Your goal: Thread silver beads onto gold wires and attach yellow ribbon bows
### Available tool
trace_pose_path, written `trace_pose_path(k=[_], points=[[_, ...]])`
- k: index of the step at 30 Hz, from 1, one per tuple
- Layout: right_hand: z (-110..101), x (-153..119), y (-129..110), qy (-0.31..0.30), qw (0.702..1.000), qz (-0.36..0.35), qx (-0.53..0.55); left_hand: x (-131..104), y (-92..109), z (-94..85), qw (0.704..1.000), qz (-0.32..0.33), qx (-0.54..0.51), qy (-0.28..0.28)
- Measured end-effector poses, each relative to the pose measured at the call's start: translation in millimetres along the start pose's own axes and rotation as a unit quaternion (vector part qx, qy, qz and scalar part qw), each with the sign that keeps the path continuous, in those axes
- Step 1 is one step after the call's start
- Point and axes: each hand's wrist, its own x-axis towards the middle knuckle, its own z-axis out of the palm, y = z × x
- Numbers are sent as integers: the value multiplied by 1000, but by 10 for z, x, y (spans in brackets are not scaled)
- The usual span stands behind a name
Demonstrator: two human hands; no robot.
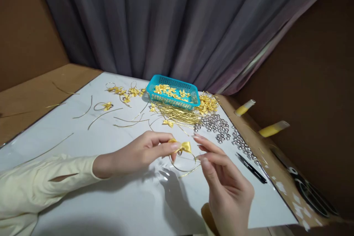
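My left hand (149, 150) pinches a yellow satin bow (186, 146) between thumb and fingers, above the white table. A small silver bell shows just under the bow. From it hangs a loop of thin gold cord (182, 170). My right hand (221, 169) is at the right side of the loop, its thumb and index fingertip closed on the cord, the other fingers bent. Beyond my hands lie a loose yellow bow (168, 123) and a bundle of gold cords (179, 115).
A blue basket (174, 100) with yellow bows stands at the back. Silver bells (215, 124) and black tweezers (251, 168) lie to the right, scissors (309, 193) farther right. Finished-looking loops with bows (107, 106) and loose cords (45, 151) lie on the left.
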Motion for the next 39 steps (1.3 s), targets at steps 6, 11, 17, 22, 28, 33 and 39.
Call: trace_pose_path(k=[6,11,17,22,28,33,39], points=[[-39,19,-18,-90,996,-19,-1,12,-44,0,999,-30,-25,-27],[-90,-2,77,-108,992,-62,-6,11,-74,6,985,-61,-156,-43],[-85,-47,139,-90,991,-90,-32,18,-81,29,956,-88,-277,-39],[-34,-50,135,-79,991,-106,-29,19,-106,37,962,-82,-259,-42],[23,-54,114,-80,987,-129,-49,13,-119,25,992,-39,-101,-67],[48,-65,105,-70,985,-145,-67,7,-115,29,997,-27,-45,-65],[77,-68,75,-47,986,-138,-74,6,-113,49,996,-2,-25,-86]])
